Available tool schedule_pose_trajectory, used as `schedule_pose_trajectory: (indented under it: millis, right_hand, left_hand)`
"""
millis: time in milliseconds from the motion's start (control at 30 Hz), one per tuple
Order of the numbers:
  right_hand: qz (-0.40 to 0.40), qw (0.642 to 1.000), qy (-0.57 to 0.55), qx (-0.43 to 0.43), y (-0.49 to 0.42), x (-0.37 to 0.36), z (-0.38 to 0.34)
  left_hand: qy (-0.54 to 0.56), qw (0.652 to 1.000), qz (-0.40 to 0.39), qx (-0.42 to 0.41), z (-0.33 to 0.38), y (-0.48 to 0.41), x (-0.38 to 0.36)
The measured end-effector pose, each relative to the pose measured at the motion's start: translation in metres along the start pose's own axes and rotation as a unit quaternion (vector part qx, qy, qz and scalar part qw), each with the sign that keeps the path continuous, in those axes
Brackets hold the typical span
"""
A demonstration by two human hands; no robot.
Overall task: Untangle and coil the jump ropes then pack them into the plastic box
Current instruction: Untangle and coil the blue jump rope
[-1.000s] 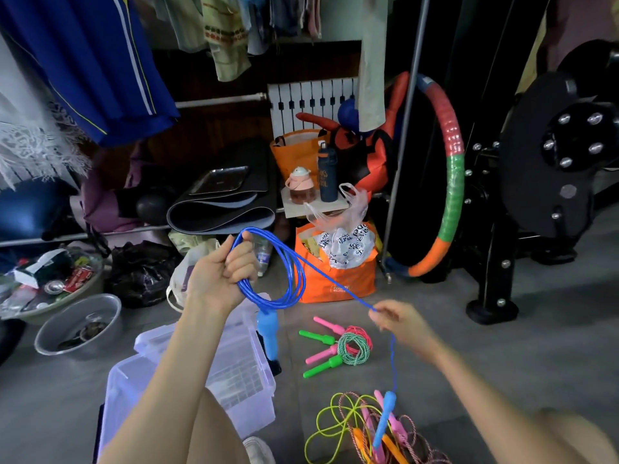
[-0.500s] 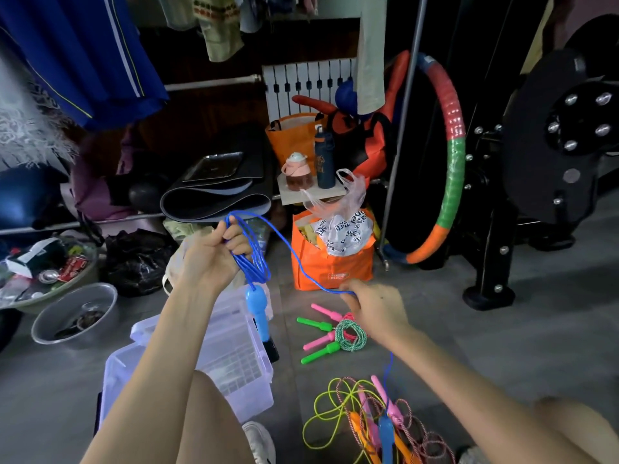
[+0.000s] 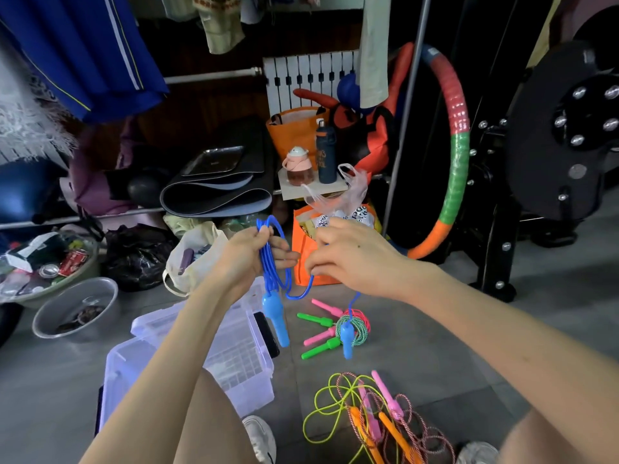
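The clear plastic box (image 3: 244, 376) sits on the floor under my left forearm. My left hand (image 3: 246, 257) grips the coiled blue jump rope (image 3: 270, 266), its loops vertical and its handle (image 3: 276, 318) hanging straight down. My right hand (image 3: 348, 259), pinching the loose strand, has closed in beside the left.

The right hand (image 3: 348, 259) has brought the blue rope (image 3: 272, 262) to the left hand (image 3: 249, 254).

Blue rope (image 3: 268, 274), pink-and-green handles (image 3: 318, 346), red-green-orange hoop (image 3: 456, 155), orange bag (image 3: 291, 135), perhaps pink-and-white twisted cord (image 3: 432, 437).
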State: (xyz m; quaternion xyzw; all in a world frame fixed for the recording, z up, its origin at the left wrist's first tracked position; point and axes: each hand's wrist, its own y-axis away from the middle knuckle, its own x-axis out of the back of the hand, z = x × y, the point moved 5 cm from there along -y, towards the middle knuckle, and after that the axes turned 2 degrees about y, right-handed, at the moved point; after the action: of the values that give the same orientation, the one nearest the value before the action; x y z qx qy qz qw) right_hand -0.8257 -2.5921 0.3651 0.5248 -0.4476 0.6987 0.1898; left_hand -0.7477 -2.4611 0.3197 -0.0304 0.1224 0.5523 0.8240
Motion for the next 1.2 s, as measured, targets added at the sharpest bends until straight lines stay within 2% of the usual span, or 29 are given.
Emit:
schedule_pose_trajectory:
  millis: [100, 167, 333, 500, 633, 833, 1000, 1200]
  right_hand:
    - [-0.092, 0.994, -0.036, -0.056, -0.006, 0.003, 0.005]
    - [-0.108, 0.990, -0.052, -0.072, -0.008, 0.004, 0.008]
    - [-0.070, 0.986, -0.094, -0.115, -0.012, 0.017, 0.017]
    - [-0.096, 0.979, -0.128, -0.125, -0.011, 0.020, 0.022]
    - [-0.078, 0.972, -0.176, -0.135, -0.009, 0.031, 0.024]
    - [-0.067, 0.973, -0.171, -0.143, -0.006, 0.041, 0.025]
    - [-0.061, 0.978, -0.148, -0.134, -0.006, 0.051, 0.015]
    - [-0.026, 0.976, -0.140, -0.167, -0.006, 0.059, 0.029]
  left_hand:
    - [-0.023, 0.999, -0.032, 0.000, -0.003, 0.003, -0.015]
    - [-0.031, 0.999, -0.043, 0.000, -0.003, 0.006, -0.024]
    - [-0.020, 0.995, -0.092, 0.032, -0.010, 0.009, -0.039]
    - [-0.014, 0.990, -0.136, 0.047, -0.017, 0.009, -0.047]
    - [-0.022, 0.988, -0.141, 0.057, -0.021, 0.009, -0.046]
    - [-0.054, 0.988, -0.140, 0.042, -0.019, 0.009, -0.053]
    - [-0.109, 0.988, -0.106, -0.001, -0.012, 0.001, -0.057]
    - [-0.065, 0.986, -0.153, 0.011, -0.012, 0.003, -0.062]
